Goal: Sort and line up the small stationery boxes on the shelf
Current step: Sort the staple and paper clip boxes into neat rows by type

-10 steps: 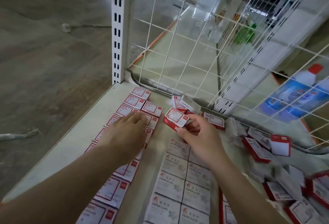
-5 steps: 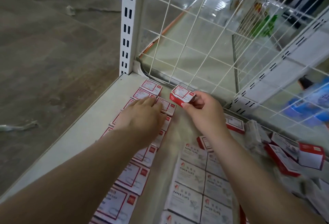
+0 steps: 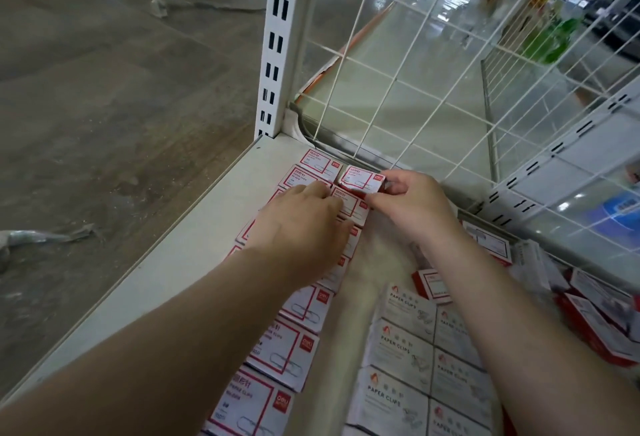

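Red-and-white paper clip boxes (image 3: 277,352) lie in two lines along the left side of the white shelf (image 3: 180,262). My right hand (image 3: 412,207) pinches one small red-and-white box (image 3: 360,177) at the far end of the right line, near the shelf's back corner. My left hand (image 3: 301,227) lies flat with straight fingers on the lined boxes beside it. Grey-white boxes marked PAPER CLIPS (image 3: 408,366) sit in two lines to the right, under my right forearm.
A loose heap of red-and-white boxes (image 3: 588,311) lies at the right of the shelf. A white wire grid (image 3: 394,79) closes the back, and a slotted white upright post (image 3: 277,44) stands at the back left corner. The floor lies beyond the shelf's left edge.
My right hand has carried the small box from above the shelf's middle down to the far end of the right line. My left hand slid farther along the lined boxes.
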A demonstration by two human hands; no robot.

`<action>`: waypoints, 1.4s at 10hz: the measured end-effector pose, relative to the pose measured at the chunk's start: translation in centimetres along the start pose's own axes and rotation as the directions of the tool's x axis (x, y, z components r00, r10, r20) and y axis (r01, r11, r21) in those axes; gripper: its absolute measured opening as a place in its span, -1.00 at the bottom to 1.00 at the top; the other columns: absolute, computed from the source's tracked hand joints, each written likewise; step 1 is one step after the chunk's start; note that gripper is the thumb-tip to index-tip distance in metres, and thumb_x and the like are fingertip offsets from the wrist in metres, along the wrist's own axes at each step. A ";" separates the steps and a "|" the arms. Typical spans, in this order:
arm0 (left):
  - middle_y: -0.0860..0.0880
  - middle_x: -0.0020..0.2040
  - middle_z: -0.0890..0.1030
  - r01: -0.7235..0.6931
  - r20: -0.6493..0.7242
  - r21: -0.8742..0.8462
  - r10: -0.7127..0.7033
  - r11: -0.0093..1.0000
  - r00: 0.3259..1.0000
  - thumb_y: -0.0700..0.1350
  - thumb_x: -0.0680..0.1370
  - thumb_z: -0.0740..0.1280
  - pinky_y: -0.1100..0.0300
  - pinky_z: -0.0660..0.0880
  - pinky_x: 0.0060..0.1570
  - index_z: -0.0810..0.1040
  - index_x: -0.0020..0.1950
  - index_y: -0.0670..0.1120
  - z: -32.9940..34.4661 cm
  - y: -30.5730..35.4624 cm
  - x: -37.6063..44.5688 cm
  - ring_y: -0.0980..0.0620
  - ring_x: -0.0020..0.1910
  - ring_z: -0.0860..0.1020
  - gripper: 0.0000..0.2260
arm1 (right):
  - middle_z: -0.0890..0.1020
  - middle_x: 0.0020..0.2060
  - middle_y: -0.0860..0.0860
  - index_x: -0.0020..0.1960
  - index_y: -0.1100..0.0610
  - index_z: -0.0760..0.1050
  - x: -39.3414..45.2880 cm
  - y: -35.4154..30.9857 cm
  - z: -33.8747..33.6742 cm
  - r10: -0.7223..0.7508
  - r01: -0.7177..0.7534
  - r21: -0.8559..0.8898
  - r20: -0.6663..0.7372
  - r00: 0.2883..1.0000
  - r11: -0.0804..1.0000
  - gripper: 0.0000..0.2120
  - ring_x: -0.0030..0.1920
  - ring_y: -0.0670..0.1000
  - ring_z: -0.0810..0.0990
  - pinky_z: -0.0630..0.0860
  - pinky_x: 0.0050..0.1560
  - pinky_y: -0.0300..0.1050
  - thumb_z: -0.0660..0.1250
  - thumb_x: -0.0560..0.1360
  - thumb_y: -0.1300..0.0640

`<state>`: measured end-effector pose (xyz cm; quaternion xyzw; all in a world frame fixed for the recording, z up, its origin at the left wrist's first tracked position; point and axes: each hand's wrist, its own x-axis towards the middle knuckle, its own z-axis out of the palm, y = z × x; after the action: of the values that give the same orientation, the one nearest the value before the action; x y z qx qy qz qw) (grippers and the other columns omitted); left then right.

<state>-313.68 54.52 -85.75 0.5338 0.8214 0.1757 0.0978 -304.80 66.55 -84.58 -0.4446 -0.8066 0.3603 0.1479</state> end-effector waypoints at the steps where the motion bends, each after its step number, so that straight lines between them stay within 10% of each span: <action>1: 0.06 0.34 0.37 -0.008 0.005 -0.001 0.008 1.000 1.000 0.11 0.61 0.02 0.15 0.31 0.22 0.34 0.41 0.05 0.0 0.0 0.0 0.04 0.32 0.31 -0.60 | 0.52 -0.32 -0.25 -0.05 -0.01 0.58 0.0 -0.2 -0.2 0.011 -0.011 -0.014 -0.006 1.000 1.000 -0.92 -0.26 -0.25 0.49 0.43 -0.19 -0.31 0.33 0.49 0.12; 3: 0.05 0.34 0.36 -0.013 0.011 0.009 0.013 1.000 1.000 0.10 0.61 0.02 0.15 0.30 0.22 0.34 0.40 0.04 0.0 0.0 0.0 0.04 0.33 0.30 -0.60 | 0.60 -0.20 -0.02 0.11 0.24 0.56 -0.4 -0.7 0.0 -0.016 0.014 -0.099 -0.017 1.000 0.995 -0.79 -0.07 0.05 0.56 0.41 -0.05 -0.16 0.29 0.53 0.18; 6: 0.05 0.36 0.34 -0.018 0.018 0.012 0.017 1.000 1.000 0.09 0.61 0.02 0.16 0.27 0.26 0.32 0.42 0.04 0.0 0.0 0.0 0.03 0.35 0.29 -0.60 | 0.49 -0.35 -0.16 0.10 0.19 0.57 -0.3 -0.9 0.3 -0.058 0.056 -0.131 -0.011 0.998 0.990 -0.82 -0.21 -0.03 0.54 0.45 -0.05 -0.12 0.29 0.53 0.19; 9: 0.04 0.38 0.33 -0.008 0.033 0.005 0.007 1.000 0.999 0.08 0.62 0.02 0.13 0.28 0.27 0.33 0.41 0.04 -0.2 0.0 0.1 0.03 0.36 0.28 -0.61 | 0.48 0.21 0.10 0.31 0.18 0.45 1.1 -0.6 1.2 -0.150 0.116 -0.350 -0.071 0.986 0.930 -0.65 0.19 0.06 0.47 0.36 0.19 -0.13 0.27 0.54 0.15; 14: 0.04 0.37 0.34 -0.005 0.053 -0.014 0.006 1.000 0.999 0.09 0.62 0.02 0.15 0.29 0.26 0.31 0.42 0.06 -0.3 -0.1 -0.1 0.03 0.35 0.28 -0.61 | 0.63 -0.12 0.02 0.07 0.16 0.60 0.5 -1.0 0.9 -0.134 0.126 -0.247 -0.017 0.991 0.961 -0.82 -0.11 -0.02 0.56 0.43 -0.10 -0.21 0.29 0.52 0.21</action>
<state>-313.81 54.35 -85.50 0.5399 0.8158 0.1673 0.1227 -306.22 66.22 -84.55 -0.4116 -0.8698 0.2396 0.1288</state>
